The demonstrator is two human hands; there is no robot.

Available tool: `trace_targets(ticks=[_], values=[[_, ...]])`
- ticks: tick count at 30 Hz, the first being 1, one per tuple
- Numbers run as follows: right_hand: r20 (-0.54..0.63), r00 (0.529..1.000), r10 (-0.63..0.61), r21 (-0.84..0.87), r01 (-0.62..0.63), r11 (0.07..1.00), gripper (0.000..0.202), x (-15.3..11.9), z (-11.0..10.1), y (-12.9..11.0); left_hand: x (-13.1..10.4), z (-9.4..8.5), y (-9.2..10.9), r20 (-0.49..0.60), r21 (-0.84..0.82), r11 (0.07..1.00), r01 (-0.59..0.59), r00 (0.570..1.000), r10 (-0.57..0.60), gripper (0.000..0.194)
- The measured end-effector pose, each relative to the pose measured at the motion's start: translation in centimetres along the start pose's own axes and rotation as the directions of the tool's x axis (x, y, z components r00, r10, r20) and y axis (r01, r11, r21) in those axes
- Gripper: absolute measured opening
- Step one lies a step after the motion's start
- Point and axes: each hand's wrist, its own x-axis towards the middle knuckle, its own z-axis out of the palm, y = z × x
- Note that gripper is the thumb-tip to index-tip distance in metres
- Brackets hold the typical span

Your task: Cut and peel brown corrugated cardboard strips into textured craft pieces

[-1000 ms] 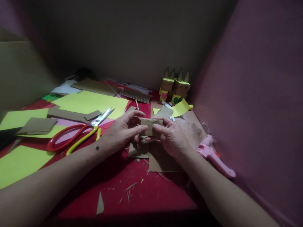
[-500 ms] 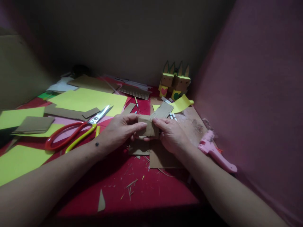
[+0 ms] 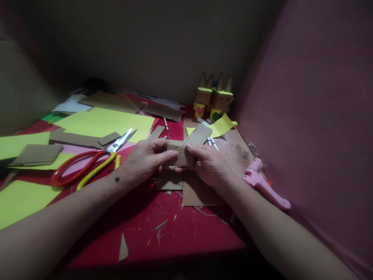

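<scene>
Between my two hands is a small rectangular piece of cardboard (image 3: 181, 156), held up above the table. My left hand (image 3: 150, 158) pinches its left end, thumb in front. Thumb and fingers of my right hand (image 3: 208, 161) grip its right end. Another cardboard strip (image 3: 199, 134) shows just behind it, slanting up to the right; whether the two touch I cannot tell. Below my hands lie a flat cardboard piece (image 3: 169, 182) and a larger cardboard sheet (image 3: 204, 192). Scissors (image 3: 112, 147) with red and yellow handles lie left of my left hand, blades apart.
A pink glue gun (image 3: 265, 184) lies at the right by the wall. Small cardboard figures (image 3: 215, 97) with pointed tops stand at the back. Yellow paper sheets (image 3: 107, 122) and a cardboard stack (image 3: 36, 154) cover the left. Scraps (image 3: 159, 229) litter the red tablecloth (image 3: 145, 249).
The whole view has shifted slightly, so everything sits a little further left and up. Both hands keep the same hold on the cardboard piece.
</scene>
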Motion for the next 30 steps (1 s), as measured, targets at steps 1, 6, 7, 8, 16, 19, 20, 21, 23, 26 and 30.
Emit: trace_targets(ticks=[1,6,7,8,16,19,20,21,23,26,30], values=[[-0.003,1.0,0.002,-0.015,-0.002,1.0,0.019,0.02,0.0,0.06,-0.06,0.02,0.01,-0.008,0.002,1.0,-0.013,1.0,0.013,0.012],[-0.024,1.0,0.011,-0.035,-0.012,0.999,0.019,0.09,0.1,0.16,-0.29,0.12,0.04,-0.038,0.05,0.997,-0.054,0.998,0.056,0.013],[-0.034,0.999,0.014,-0.043,-0.015,0.999,0.02,0.09,0.15,0.15,-0.28,0.12,0.02,-0.036,0.048,0.998,-0.045,0.998,0.046,0.016],[-0.04,0.999,0.017,-0.054,-0.019,0.998,0.021,0.07,0.2,0.14,-0.25,0.11,-0.03,-0.031,0.04,0.999,-0.032,0.999,0.033,0.018],[-0.045,0.999,-0.007,-0.099,0.002,0.995,0.023,-0.23,0.44,0.36,-0.3,0.03,-0.21,-0.043,-0.05,0.999,0.01,0.999,-0.012,0.02],[-0.061,0.996,-0.064,-0.173,0.052,0.984,0.022,-0.31,0.27,0.57,-0.39,0.14,-0.13,0.017,-0.146,0.988,0.047,0.999,-0.045,0.023],[-0.067,0.994,-0.082,-0.204,0.067,0.977,0.021,-0.34,0.25,0.63,-0.36,0.15,-0.15,0.027,-0.173,0.983,0.063,0.998,-0.059,0.024],[-0.07,0.993,-0.095,-0.226,0.077,0.971,0.021,-0.36,0.27,0.68,-0.3,0.15,-0.19,0.026,-0.192,0.979,0.073,0.997,-0.069,0.024],[-0.047,0.996,-0.082,-0.228,0.069,0.971,0.02,-0.38,0.41,0.71,-0.13,0.12,-0.28,-0.006,-0.213,0.976,0.055,0.998,-0.057,0.025],[0.035,0.999,-0.003,-0.153,0.008,0.988,0.019,-0.36,0.68,0.59,-0.01,0.1,-0.27,-0.113,-0.182,0.983,-0.031,0.994,0.01,0.024],[0.032,0.999,-0.02,-0.147,0.025,0.989,0.017,-0.41,0.86,0.36,-0.24,0.33,0.08,-0.089,-0.213,0.977,0.009,0.996,-0.029,0.016]])
